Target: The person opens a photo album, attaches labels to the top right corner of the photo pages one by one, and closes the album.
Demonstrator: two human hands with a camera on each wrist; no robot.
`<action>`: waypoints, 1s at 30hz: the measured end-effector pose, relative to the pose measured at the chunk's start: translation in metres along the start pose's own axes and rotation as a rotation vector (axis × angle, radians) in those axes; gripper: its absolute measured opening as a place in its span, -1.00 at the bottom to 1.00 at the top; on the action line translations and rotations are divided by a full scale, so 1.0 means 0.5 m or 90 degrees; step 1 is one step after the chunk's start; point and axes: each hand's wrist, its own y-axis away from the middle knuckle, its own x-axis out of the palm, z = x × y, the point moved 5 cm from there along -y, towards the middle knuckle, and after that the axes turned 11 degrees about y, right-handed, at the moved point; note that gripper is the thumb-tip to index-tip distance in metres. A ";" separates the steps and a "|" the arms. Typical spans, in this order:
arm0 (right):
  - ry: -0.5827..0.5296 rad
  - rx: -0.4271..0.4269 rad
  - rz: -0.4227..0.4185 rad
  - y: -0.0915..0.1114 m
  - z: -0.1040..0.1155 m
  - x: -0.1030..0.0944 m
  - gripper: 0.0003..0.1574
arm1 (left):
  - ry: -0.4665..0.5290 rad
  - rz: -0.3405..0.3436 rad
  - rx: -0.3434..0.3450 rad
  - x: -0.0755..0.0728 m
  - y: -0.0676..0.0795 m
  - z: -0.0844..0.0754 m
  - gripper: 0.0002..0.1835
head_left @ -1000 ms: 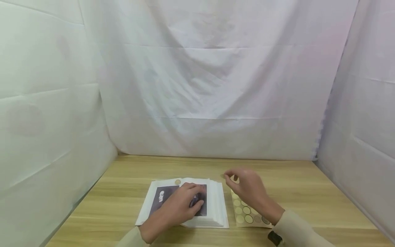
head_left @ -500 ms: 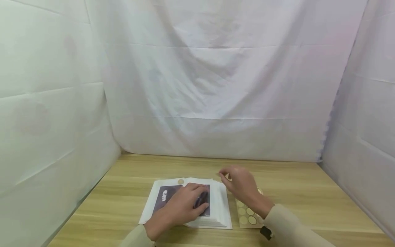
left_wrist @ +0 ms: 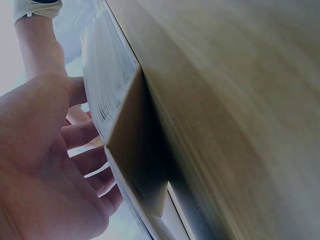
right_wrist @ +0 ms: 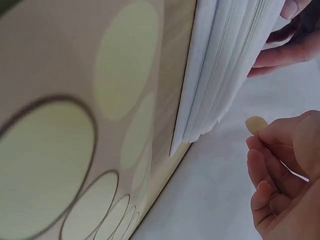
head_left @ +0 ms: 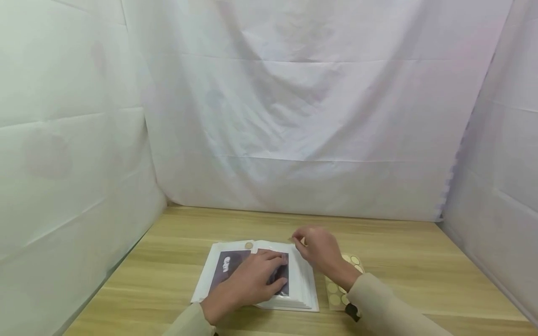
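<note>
An open photo album [head_left: 297, 280] with thick white pages lies on the table, showing dark pictures [head_left: 224, 268] on both pages. My left hand [head_left: 254, 280] rests across it with fingers spread over the right page; in the left wrist view its fingers lie along the page edges. Between thumb and index finger, my right hand [head_left: 320, 249] pinches a small round sticker [right_wrist: 256, 124], held over the album's upper right corner. Another round sticker [head_left: 249, 245] is at the top of the left page. Beneath my right forearm is a sheet of round stickers [head_left: 333, 298], partly hidden.
The wooden table [head_left: 420, 275] reaches back to a white hanging cloth [head_left: 294, 140]. White cloth walls also stand at the left [head_left: 75, 177] and right [head_left: 500, 186]. A dark band [head_left: 352, 311] shows at my right wrist.
My right hand has moved left, from above the sticker sheet to the album's upper right corner, still pinching the sticker. My left hand stays on the album. The head view has shifted slightly.
</note>
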 end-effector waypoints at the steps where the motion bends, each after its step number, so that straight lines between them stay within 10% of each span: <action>1: -0.003 0.006 0.014 -0.002 0.000 0.004 -0.93 | -0.001 0.000 0.000 0.001 0.000 -0.001 -0.57; 30: 0.011 0.040 0.063 0.007 -0.009 0.026 -0.95 | -0.010 0.022 -0.018 0.012 -0.002 -0.029 -0.56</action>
